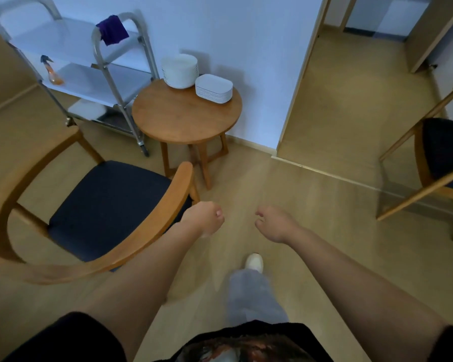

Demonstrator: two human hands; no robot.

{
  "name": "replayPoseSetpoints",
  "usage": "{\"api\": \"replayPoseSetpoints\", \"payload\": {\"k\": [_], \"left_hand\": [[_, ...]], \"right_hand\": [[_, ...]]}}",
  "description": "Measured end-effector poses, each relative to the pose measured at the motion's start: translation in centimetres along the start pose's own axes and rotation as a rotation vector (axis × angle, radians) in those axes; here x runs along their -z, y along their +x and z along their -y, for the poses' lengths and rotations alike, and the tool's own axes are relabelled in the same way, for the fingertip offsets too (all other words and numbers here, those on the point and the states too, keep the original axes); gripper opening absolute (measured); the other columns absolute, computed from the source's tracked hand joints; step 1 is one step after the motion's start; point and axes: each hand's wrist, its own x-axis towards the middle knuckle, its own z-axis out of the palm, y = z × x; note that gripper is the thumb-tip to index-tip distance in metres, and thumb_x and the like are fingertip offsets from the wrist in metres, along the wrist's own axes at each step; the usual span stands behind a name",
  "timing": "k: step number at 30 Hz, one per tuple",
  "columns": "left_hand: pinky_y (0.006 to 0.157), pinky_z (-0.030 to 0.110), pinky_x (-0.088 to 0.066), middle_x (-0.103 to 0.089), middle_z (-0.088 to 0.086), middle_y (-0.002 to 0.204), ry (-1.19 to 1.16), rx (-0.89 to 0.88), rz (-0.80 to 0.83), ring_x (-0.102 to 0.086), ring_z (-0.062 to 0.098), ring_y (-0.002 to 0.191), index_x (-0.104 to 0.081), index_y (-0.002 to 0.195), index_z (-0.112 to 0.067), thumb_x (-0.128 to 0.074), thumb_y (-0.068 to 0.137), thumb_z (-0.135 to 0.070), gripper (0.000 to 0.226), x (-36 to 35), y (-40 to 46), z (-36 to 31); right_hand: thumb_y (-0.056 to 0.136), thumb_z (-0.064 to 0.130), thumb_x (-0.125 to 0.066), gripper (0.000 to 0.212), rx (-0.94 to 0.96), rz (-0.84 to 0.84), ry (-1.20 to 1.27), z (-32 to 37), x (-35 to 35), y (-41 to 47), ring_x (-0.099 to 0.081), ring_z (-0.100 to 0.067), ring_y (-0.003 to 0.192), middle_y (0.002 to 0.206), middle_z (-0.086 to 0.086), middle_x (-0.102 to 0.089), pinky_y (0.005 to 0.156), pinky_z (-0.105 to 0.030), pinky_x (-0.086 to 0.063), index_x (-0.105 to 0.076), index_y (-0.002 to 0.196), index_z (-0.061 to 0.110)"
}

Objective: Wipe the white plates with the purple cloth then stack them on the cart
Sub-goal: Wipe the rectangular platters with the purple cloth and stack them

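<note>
Two stacks of white plates stand at the back of a small round wooden table [178, 118]: a taller stack of round plates [179, 70] on the left and a lower stack of squarish plates [214, 88] on the right. The purple cloth [112, 30] hangs over the handle of a white three-shelf cart [71, 43] left of the table. My left hand [205, 218] is curled into a loose fist and holds nothing. My right hand [275, 223] hangs with fingers loosely bent and apart, also holding nothing. Both hands are well short of the table, above the floor.
A wooden armchair with a dark seat [102, 207] stands close on the left, its armrest beside my left arm. An orange spray bottle [51, 70] lies on the cart's middle shelf. Another wooden chair [439, 158] is at the right. A doorway [351, 74] opens beyond the wall corner.
</note>
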Motion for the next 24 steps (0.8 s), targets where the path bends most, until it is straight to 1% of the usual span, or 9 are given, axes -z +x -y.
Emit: {"api": "replayPoseSetpoints", "payload": {"k": [5, 11, 12, 13, 14, 15, 17, 19, 24], "left_hand": [[0.086, 0.041, -0.051, -0.063, 0.009, 0.107, -0.053, 0.060, -0.064, -0.060, 0.026, 0.098, -0.061, 0.107, -0.010, -0.037, 0.097, -0.026, 0.031, 4.8, 9.8, -0.5], [0.090, 0.039, -0.049, -0.061, 0.005, 0.119, -0.102, 0.128, -0.054, -0.057, 0.024, 0.108, -0.060, 0.117, -0.016, -0.038, 0.098, -0.029, 0.032, 10.0, 19.0, -1.8], [0.090, 0.039, -0.049, -0.061, 0.005, 0.120, -0.118, 0.141, -0.055, -0.057, 0.024, 0.108, -0.060, 0.117, -0.016, -0.038, 0.098, -0.029, 0.031, 10.7, 20.1, -1.7], [0.091, 0.039, -0.049, -0.061, 0.005, 0.119, -0.131, 0.156, -0.058, -0.057, 0.023, 0.108, -0.060, 0.117, -0.016, -0.039, 0.098, -0.029, 0.031, 11.2, 21.1, -1.6], [0.091, 0.039, -0.049, -0.061, 0.005, 0.119, -0.142, 0.170, -0.059, -0.057, 0.023, 0.108, -0.060, 0.116, -0.017, -0.039, 0.098, -0.029, 0.031, 11.6, 22.0, -1.3], [0.091, 0.039, -0.049, -0.061, 0.004, 0.119, -0.151, 0.185, -0.060, -0.057, 0.023, 0.107, -0.060, 0.116, -0.017, -0.040, 0.097, -0.029, 0.030, 12.0, 22.8, -1.1], [0.090, 0.038, -0.049, -0.062, 0.003, 0.117, -0.171, 0.217, -0.061, -0.057, 0.022, 0.106, -0.060, 0.116, -0.018, -0.041, 0.097, -0.031, 0.030, 12.7, 24.5, -0.4], [0.088, 0.036, -0.050, -0.062, 0.002, 0.115, -0.187, 0.242, -0.069, -0.058, 0.021, 0.104, -0.060, 0.115, -0.019, -0.041, 0.097, -0.031, 0.029, 13.4, 26.1, 0.4], [0.084, 0.035, -0.050, -0.064, 0.005, 0.114, -0.217, 0.292, -0.091, -0.059, 0.022, 0.102, -0.062, 0.112, -0.017, -0.041, 0.096, -0.029, 0.029, 15.2, 30.9, 3.0]], "right_hand": [[0.095, 0.022, -0.041, 0.041, 0.047, -0.002, -0.029, -2.4, 6.2, 10.1, -0.048, -0.028, 0.124, 0.136, -0.012, -0.052, 0.096, -0.029, -0.038, -0.048, 0.134, 0.010], [0.095, 0.024, -0.040, 0.036, 0.151, 0.045, -0.104, -2.9, 12.6, 20.1, -0.052, -0.031, 0.115, 0.127, -0.014, -0.056, 0.094, -0.037, -0.044, -0.054, 0.123, 0.006], [0.095, 0.024, -0.040, 0.034, 0.180, 0.046, -0.121, -2.8, 13.4, 21.4, -0.052, -0.032, 0.115, 0.126, -0.014, -0.056, 0.093, -0.037, -0.044, -0.056, 0.119, 0.007], [0.095, 0.024, -0.040, 0.028, 0.202, 0.046, -0.131, -2.7, 14.0, 22.7, -0.052, -0.033, 0.112, 0.122, -0.015, -0.057, 0.090, -0.037, -0.045, -0.058, 0.110, 0.008], [0.094, 0.023, -0.041, 0.021, 0.218, 0.051, -0.139, -2.7, 14.5, 23.9, -0.054, -0.033, 0.108, 0.117, -0.015, -0.059, 0.085, -0.035, -0.045, -0.057, 0.095, 0.011], [0.093, 0.022, -0.041, 0.017, 0.231, 0.057, -0.146, -2.6, 15.0, 25.1, -0.054, -0.033, 0.104, 0.112, -0.016, -0.059, 0.081, -0.034, -0.044, -0.051, 0.083, 0.014], [0.093, 0.020, -0.041, 0.018, 0.255, 0.076, -0.153, -2.4, 15.8, 27.3, -0.054, -0.032, 0.100, 0.105, -0.017, -0.058, 0.078, -0.034, -0.042, -0.041, 0.076, 0.016], [0.094, 0.020, -0.040, 0.024, 0.280, 0.102, -0.147, -2.1, 16.6, 29.4, -0.054, -0.031, 0.100, 0.099, -0.016, -0.056, 0.079, -0.034, -0.041, -0.037, 0.070, 0.017], [0.094, 0.023, -0.042, 0.017, 0.319, 0.144, -0.119, -0.9, 18.2, 34.8, -0.054, -0.028, 0.096, 0.103, -0.013, -0.057, 0.080, -0.035, -0.045, -0.050, 0.085, 0.011]]}}
